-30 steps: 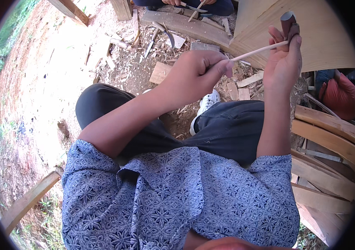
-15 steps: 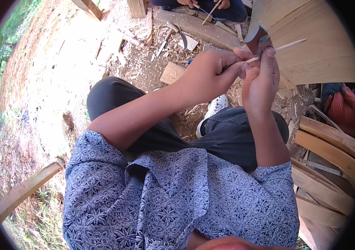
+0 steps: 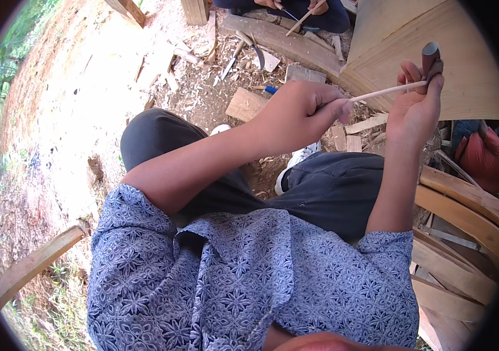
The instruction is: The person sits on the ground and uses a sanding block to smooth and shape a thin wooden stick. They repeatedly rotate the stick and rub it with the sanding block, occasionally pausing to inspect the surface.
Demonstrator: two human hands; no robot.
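Observation:
A thin, pale wooden stick [image 3: 384, 92] runs between my two hands in front of my knees. My left hand [image 3: 314, 111] is closed, pinching the stick's near end between thumb and fingers. At the other end, my right hand [image 3: 418, 111] has its thumb and fingers closed on a curled piece of sandpaper [image 3: 431, 58], brown on one face and blue-grey on the other. The sandpaper is folded against the stick. The stick's far tip is hidden in that grip.
Beyond my knees, a knife [image 3: 230, 65] and a curved blade [image 3: 257, 57] lie among wood shavings. A broad wooden board [image 3: 466, 76] stands at the upper right. Curved planks [image 3: 466, 222] are stacked on the right. Across from me, another person's hands [image 3: 318, 7] hold a stick and a blade.
My right hand has slid right along the stick with the sandpaper, away from my left hand. The length between my hands is now exposed. My left hand has barely moved.

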